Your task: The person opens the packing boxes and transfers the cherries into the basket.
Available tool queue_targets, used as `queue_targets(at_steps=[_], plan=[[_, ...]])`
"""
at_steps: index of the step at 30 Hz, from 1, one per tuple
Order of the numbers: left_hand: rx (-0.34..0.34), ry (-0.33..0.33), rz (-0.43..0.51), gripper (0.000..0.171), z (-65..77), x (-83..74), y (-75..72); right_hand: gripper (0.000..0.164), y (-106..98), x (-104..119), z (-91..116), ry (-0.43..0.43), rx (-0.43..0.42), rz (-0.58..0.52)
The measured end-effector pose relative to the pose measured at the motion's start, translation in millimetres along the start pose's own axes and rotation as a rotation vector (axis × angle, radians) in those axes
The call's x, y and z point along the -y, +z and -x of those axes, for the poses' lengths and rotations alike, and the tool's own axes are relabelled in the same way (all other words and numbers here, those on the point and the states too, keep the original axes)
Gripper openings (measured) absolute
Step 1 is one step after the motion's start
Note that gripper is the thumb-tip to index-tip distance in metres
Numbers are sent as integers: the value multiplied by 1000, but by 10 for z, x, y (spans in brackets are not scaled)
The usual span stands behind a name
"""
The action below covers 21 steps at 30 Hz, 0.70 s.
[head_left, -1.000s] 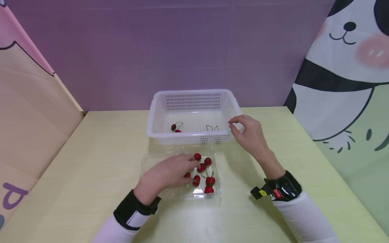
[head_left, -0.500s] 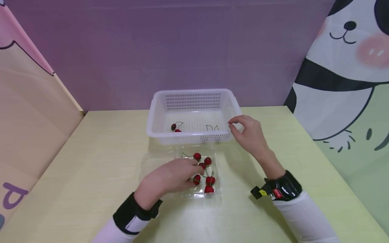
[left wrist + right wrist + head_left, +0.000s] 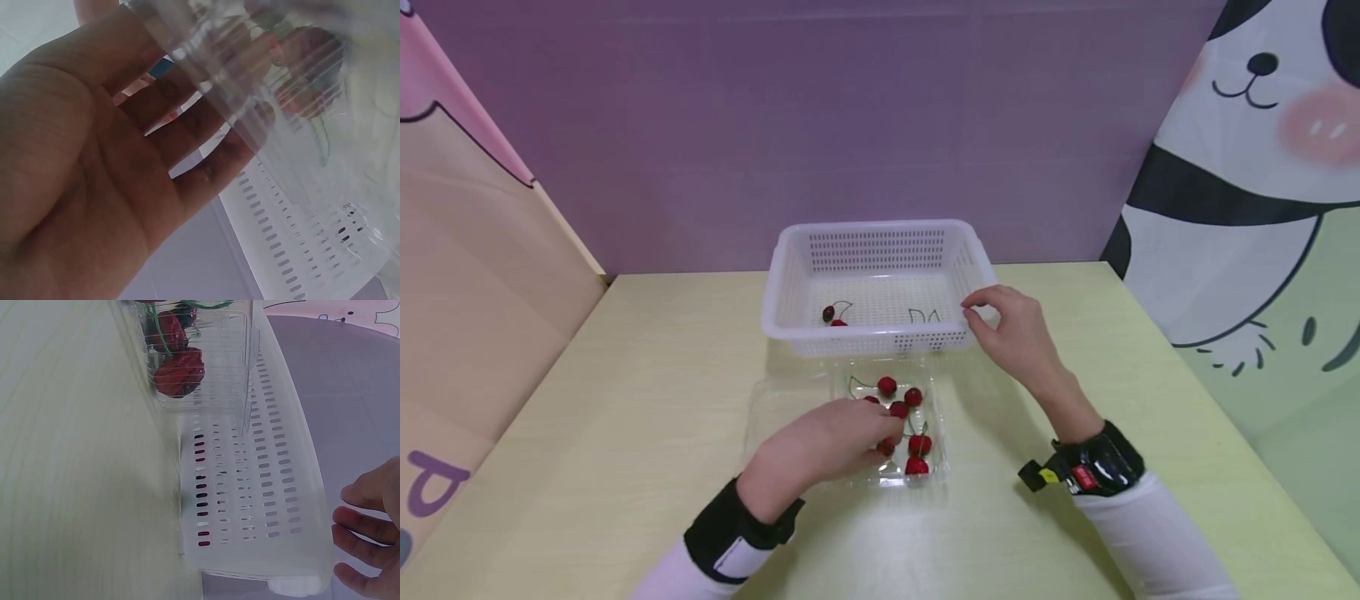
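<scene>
My left hand point(image 3: 842, 437) reaches into a clear plastic clamshell box point(image 3: 942, 433) holding several red cherries with green stems. Its thumb and fingers lie on either side of a cherry point(image 3: 886, 448) and partly cover it; I cannot tell whether they pinch it. In the left wrist view the fingertips show behind the clear wall, close to a cherry point(image 3: 309, 72). My right hand point(image 3: 1015, 333) hovers at the right rim of a white perforated basket point(image 3: 880, 343), thumb and index tips close together with nothing visible between them. Its loosely bent fingers point(image 3: 369, 550) show in the right wrist view.
Behind the box, the basket holds a dark cherry point(image 3: 828, 313), part of a red one point(image 3: 839, 323) and some stems point(image 3: 925, 316). The box's open lid point(image 3: 771, 404) lies to its left on the pale wooden table point(image 3: 662, 375). A purple backdrop point(image 3: 880, 125) stands behind.
My left hand has shifted slightly toward me and right inside the box, uncovering cherries at its far side and covering more of a nearer one. My right hand has stayed nearly still.
</scene>
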<state>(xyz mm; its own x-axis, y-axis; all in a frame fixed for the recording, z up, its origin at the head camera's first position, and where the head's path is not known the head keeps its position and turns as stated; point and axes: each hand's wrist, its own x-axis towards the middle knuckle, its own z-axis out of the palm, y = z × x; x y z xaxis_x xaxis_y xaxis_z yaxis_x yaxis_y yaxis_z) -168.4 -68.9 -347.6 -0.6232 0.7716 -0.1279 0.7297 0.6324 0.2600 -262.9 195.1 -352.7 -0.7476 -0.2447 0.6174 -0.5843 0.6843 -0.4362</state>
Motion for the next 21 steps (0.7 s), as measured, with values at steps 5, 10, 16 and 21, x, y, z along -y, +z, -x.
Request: queue_targets(at_steps=[5,10,16,21], plan=[[-7,8,13,18,-12,2,20,7,2,7,0,0,1,-4],[-19,11,-3,23,-18,-5,32,7,5,7,1,-7,-7,-4],[-15,-19,10,16,-25,-15,36,8,11,11,5,-6,2,-2],[-35,-14,-5,21,-37,-9,38,8,11,13,5,-1,7,2]])
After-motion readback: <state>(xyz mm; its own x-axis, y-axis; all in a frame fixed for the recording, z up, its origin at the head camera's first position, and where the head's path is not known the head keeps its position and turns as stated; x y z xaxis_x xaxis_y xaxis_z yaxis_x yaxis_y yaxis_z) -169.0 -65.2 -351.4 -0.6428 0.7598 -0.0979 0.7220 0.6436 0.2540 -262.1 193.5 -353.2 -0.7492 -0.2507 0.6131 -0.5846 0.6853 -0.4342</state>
